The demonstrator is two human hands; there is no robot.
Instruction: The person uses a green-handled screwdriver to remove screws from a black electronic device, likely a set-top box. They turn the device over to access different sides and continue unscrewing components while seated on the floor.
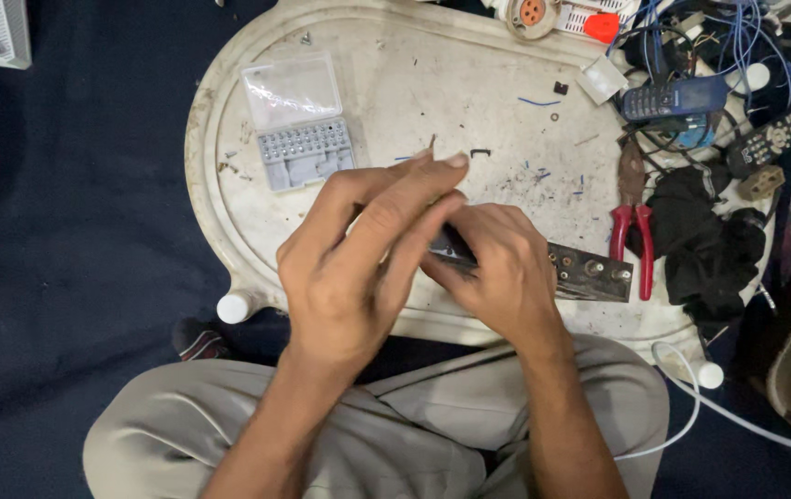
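while both hands pinch metal plate near tray front edge, pliers beside.

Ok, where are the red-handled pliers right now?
In the head view, the red-handled pliers lie on the white tray, right of the person's right hand, beside a black cloth and touching the metal strip.

— How are the arms lying?

— Both forearms are reaching away from the near edge and converging in the middle.

— And the left hand?

— It is showing its back, fingers stretched far and rightward, overlapping the other hand.

— The right hand?

— It is curling, knuckles up, fingers tucking leftward under the left one, pinching closed; what it grips is hidden.
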